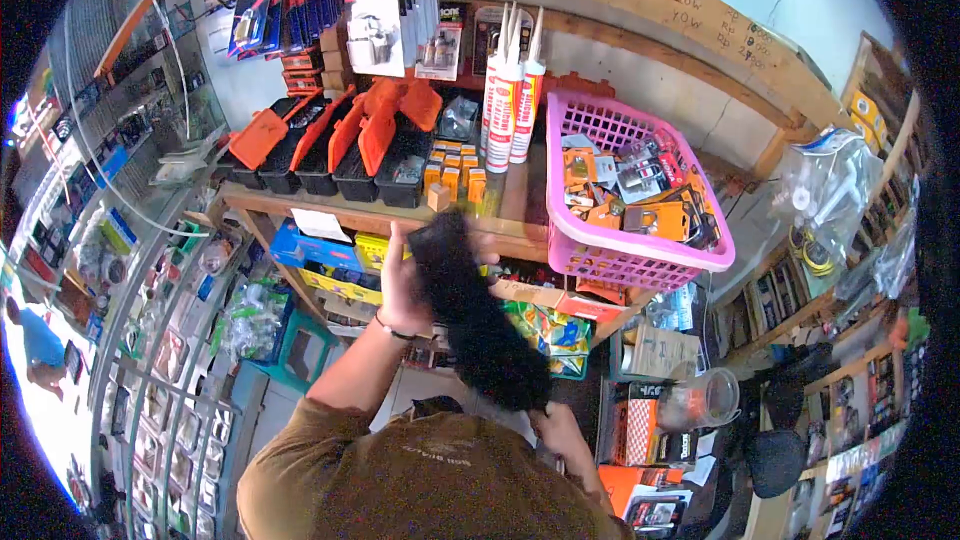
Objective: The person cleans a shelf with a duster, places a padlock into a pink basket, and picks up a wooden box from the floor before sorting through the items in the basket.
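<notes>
A long black, fuzzy-looking item (490, 330), perhaps a duster, slants across in front of my chest; blur hides its exact kind. My left hand (403, 285) is closed around its upper end, with the thumb on the near left side and fingertips showing at the right. At the lower right end my right hand (560, 435) is closed on it, its fingers partly hidden. Just beyond the upper end stand a small cardboard box (439, 199) and several yellow-orange boxes (455, 172) on the wooden shelf (515, 232).
Black bins with orange lids (378, 145) line the shelf's left. White sealant tubes (503, 110) stand beside a pink basket (640, 250) of packaged parts. Blister packs (377, 28) hang above. A glass display case (150, 390) flanks me at left; a clear container (705, 398) is at lower right.
</notes>
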A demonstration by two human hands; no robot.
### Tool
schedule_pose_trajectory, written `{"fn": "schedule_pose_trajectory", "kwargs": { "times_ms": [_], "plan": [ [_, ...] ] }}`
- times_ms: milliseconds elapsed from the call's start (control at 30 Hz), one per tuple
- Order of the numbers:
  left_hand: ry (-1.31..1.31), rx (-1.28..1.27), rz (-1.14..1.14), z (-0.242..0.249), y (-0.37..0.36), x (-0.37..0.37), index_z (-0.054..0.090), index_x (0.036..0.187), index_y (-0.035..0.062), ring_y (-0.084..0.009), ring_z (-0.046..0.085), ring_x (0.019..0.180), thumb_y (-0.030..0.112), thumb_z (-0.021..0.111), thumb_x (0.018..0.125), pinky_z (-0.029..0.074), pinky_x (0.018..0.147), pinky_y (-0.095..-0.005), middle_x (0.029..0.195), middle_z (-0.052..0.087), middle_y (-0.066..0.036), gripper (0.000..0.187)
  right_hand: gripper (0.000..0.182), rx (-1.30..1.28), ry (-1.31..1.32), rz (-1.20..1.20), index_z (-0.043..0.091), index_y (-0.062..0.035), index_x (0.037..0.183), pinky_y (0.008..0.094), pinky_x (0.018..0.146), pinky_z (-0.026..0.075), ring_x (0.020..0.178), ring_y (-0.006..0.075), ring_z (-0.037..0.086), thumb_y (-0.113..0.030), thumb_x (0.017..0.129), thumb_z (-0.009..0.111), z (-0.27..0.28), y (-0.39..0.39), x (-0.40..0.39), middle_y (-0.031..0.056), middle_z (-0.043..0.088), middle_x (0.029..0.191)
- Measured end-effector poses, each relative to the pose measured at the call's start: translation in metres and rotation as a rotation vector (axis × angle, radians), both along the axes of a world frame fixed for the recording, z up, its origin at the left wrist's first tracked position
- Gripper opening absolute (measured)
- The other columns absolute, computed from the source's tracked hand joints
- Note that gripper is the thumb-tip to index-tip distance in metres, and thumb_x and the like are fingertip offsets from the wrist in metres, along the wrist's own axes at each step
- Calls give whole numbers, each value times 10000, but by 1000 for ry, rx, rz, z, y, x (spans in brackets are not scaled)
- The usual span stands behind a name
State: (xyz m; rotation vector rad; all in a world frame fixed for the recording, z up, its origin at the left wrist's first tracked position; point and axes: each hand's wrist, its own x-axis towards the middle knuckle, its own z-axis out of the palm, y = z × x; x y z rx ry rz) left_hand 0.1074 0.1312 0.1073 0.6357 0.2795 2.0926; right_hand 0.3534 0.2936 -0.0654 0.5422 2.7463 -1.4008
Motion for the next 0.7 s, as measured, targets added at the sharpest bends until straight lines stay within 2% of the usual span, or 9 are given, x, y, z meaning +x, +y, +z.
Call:
{"fn": "schedule_pose_trajectory", "kwargs": {
  "times_ms": [67, 133, 200, 267, 433, 533, 600, 633, 700],
  "plan": [
    [-97, -135, 124, 15, 4, 9, 285, 1280, 28, -338, 386, 1142, 705, 254, 743, 276, 952, -530, 1253, 385, -190, 864, 253, -19, 1, -94, 564, 36, 733, 359, 486, 403, 506, 252, 531, -208, 794, 539, -3, -3, 1, 154, 529, 549],
    [-224, -112, 107, 3, 4, -1, 289, 1281, 25, -339, 361, 1166, 698, 226, 755, 264, 960, -528, 1268, 372, -189, 857, 228, 116, -33, 209, 583, 18, 752, 339, 472, 393, 503, 212, 523, -202, 793, 539, -3, -7, 8, 142, 537, 559],
    [167, 92, -86, -2, -1, -15, 308, 1278, 31, -339, 351, 1177, 679, 226, 771, 245, 973, -520, 1284, 365, -169, 827, 223, -23, 34, 315, 594, 4, 772, 333, 470, 392, 504, 183, 516, -210, 796, 536, 11, -6, -6, 145, 540, 563],
    [-262, -40, 101, 8, -9, -7, 285, 1289, 35, -345, 362, 1167, 710, 237, 743, 250, 963, -531, 1275, 365, -192, 869, 248, -50, 22, -19, 586, 19, 777, 368, 494, 404, 495, 224, 516, -225, 796, 543, -11, 4, -14, 183, 528, 568],
    [97, 134, -89, -23, -1, -47, 296, 1278, 39, -345, 373, 1157, 728, 235, 729, 248, 958, -544, 1262, 371, -206, 883, 295, -130, 108, 279, 566, 8, 667, 295, 402, 355, 422, 132, 465, -257, 794, 542, 47, -23, -22, 51, 499, 500],
    [-181, -124, 161, 3, -11, -29, 342, 1258, 25, -346, 378, 1152, 718, 260, 733, 252, 967, -522, 1251, 390, -197, 874, 358, -114, -88, 108, 530, 30, 624, 304, 393, 352, 409, 143, 458, -285, 792, 550, 47, -16, -30, 53, 476, 487],
    [-308, -32, 73, 9, -7, -32, 353, 1255, 23, -347, 380, 1149, 712, 257, 738, 257, 969, -506, 1250, 394, -194, 867, 374, -215, -390, -20, 518, 41, 621, 289, 390, 349, 408, 123, 445, -288, 793, 553, 71, -21, -37, 55, 474, 489],
    [-221, 6, 24, 1, -5, -42, 346, 1261, 26, -347, 382, 1146, 710, 251, 741, 256, 970, -505, 1252, 391, -195, 864, 335, 46, -269, 208, 528, 16, 619, 274, 401, 349, 418, 104, 429, -264, 803, 549, 61, -17, -38, 48, 471, 490],
    [-27, 58, -41, -4, 1, -61, 401, 1213, 47, -350, 432, 1092, 676, 281, 758, 289, 954, -500, 1204, 438, -191, 785, 331, -56, -25, 212, 527, 9, 611, 272, 407, 347, 425, 100, 420, -255, 810, 546, 61, -21, -39, 43, 465, 489]
  ]
}}
